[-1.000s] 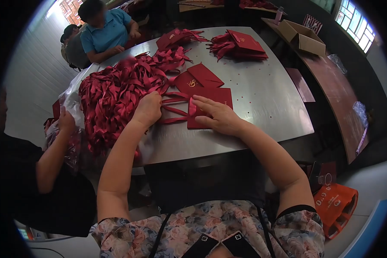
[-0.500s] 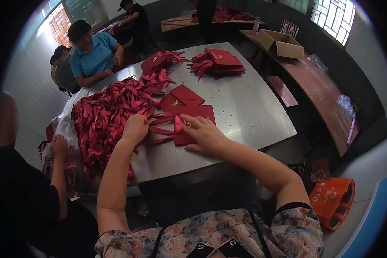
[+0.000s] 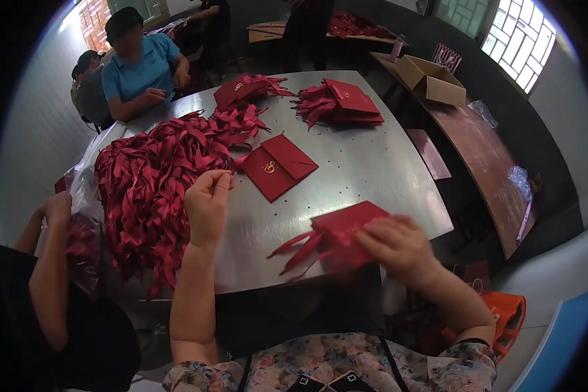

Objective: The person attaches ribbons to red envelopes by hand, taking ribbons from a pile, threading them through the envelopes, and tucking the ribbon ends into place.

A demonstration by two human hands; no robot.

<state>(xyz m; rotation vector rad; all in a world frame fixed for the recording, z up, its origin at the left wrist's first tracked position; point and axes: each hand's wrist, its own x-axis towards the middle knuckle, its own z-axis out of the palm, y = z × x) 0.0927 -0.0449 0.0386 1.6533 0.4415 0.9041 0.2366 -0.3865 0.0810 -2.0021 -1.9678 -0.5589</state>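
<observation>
Crimson ribbons [image 3: 150, 189] lie heaped in a loose tangle over the left part of the metal table [image 3: 385, 163] in the head view. Just beside the heap, the left hand [image 3: 209, 202] is raised, fingers curled and thumb drawn narrow against the forefinger; I cannot tell whether anything sits between them. Near the table's front edge, the right hand [image 3: 398, 248] (blurred) lies over the right end of a red bag [image 3: 346, 221] whose ribbon handles [image 3: 297, 251] trail left; whether it grips or merely touches I cannot tell. Beyond it, 1 flat bag [image 3: 264, 170] bears a gold logo, and 2 piles of red bags [image 3: 356, 98] rest farther back. Across the table sits a person in a blue shirt [image 3: 137, 75]; an open cardboard box [image 3: 444, 88] stands on the side bench [image 3: 473, 157].
</observation>
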